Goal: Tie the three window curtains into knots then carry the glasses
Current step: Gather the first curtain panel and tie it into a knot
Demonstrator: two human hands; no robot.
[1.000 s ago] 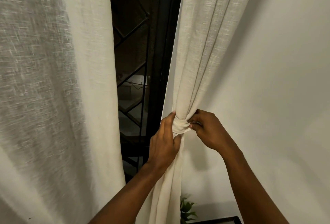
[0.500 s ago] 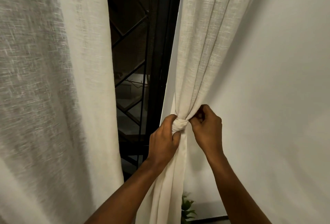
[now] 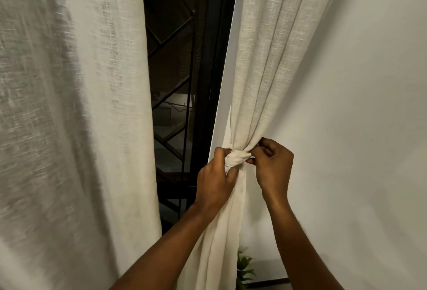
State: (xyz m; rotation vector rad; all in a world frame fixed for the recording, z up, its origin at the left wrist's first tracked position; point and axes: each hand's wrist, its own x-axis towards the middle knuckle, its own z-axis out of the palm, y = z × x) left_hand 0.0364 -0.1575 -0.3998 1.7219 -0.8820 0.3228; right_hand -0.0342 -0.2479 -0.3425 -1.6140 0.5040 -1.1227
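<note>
Background: white wall [image 3: 346,104] on the right, dark window gap [image 3: 208,70] in the middle, cream fabric on both sides.
Hidden: left hand's fingertips go behind the knot and are out of sight; the part of the knot under both hands is covered.
Cut off: both curtains run past the top edge and both forearms run off the bottom; the plant [image 3: 245,269] shows only a few green leaves beside the hanging tail.
Hard to make out: left curtain [image 3: 69,104] is smeared (motion blur, weave barely readable); the dark strip [image 3: 268,281] under the plant could be a ledge or a tabletop, cannot tell.
Right curtain [image 3: 265,58]: gathered in folds that narrow down to the knot, tail hanging straight below between the forearms.
Knot [image 3: 236,159]: tight bundle at mid-height, right of centre, against the wall edge.
Left hand [image 3: 215,181]: wrapped round the knot's left side and the fabric just under it, thumb on the front.
Right hand [image 3: 273,167]: thumb and forefinger pinch the knot's right end, other fingers curled in.
Window: black frame, metal grille [image 3: 180,81] with diagonal bars, dim pale surface beyond it.
</note>
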